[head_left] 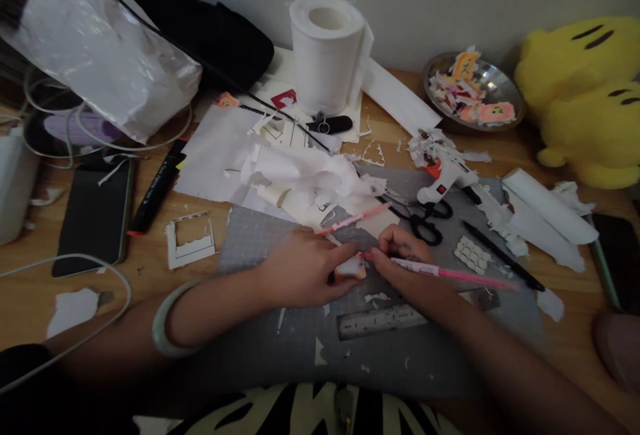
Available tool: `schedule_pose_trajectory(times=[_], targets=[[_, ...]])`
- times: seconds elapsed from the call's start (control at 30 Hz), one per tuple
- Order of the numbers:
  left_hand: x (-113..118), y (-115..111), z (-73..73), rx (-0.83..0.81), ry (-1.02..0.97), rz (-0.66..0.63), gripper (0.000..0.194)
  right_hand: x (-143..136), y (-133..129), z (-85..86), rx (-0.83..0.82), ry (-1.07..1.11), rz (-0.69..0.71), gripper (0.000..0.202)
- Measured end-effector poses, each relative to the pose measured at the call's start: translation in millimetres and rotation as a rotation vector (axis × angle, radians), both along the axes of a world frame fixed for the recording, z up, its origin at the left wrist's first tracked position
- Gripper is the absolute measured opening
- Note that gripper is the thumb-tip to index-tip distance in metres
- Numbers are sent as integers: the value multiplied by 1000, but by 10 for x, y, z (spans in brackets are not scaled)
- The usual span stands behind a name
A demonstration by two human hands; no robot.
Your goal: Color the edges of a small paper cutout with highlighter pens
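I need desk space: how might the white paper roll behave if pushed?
The roll looks like soft, wound paper, so probably light. Standing on end, it would likely slide, or tip if pushed high. The loose flap at its side might unwind.

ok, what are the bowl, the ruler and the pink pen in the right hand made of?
Bowl: likely polished metal; silvery wall with bright glints.
Ruler: probably metal, dull and worn; grey, mottled surface, though plastic can't be excluded.
Pink pen in the right hand: seemingly smooth plastic; evenly coloured barrel, finish blurred.
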State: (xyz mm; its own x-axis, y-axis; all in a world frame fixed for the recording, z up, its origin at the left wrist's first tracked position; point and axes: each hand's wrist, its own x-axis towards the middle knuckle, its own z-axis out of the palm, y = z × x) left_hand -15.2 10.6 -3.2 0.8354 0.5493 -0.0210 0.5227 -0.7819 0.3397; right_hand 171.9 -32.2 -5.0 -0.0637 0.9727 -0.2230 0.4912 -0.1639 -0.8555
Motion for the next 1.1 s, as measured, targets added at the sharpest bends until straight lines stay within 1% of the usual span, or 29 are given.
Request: schedule_pose_trajectory(times=[0.3, 0.47, 0.57, 0.67, 0.8, 0.93, 1.03, 1.1], targets=[[3, -7, 10, -15, 12, 7, 31, -9, -1, 32, -40, 26, -30, 19], [1, -5, 5, -16, 31, 21, 34, 3, 9, 61, -14, -19, 7, 20], [-1, -9, -2, -13, 28, 30, 34, 6, 6, 58, -25, 0, -5, 20], [0, -5, 3, -17, 18, 20, 32, 6, 3, 50, -17, 5, -8, 20], [2, 4, 18, -23, 6, 4, 27, 19, 2, 58, -29, 26, 42, 20], [1, 6, 16, -18, 3, 2, 27, 32, -8, 63, -18, 30, 33, 19], [-1, 4, 9, -13, -4, -2, 27, 31, -12, 62, -32, 41, 67, 18], [-1, 3, 8, -6, -4, -3, 26, 27, -9, 63, -29, 34, 44, 18]])
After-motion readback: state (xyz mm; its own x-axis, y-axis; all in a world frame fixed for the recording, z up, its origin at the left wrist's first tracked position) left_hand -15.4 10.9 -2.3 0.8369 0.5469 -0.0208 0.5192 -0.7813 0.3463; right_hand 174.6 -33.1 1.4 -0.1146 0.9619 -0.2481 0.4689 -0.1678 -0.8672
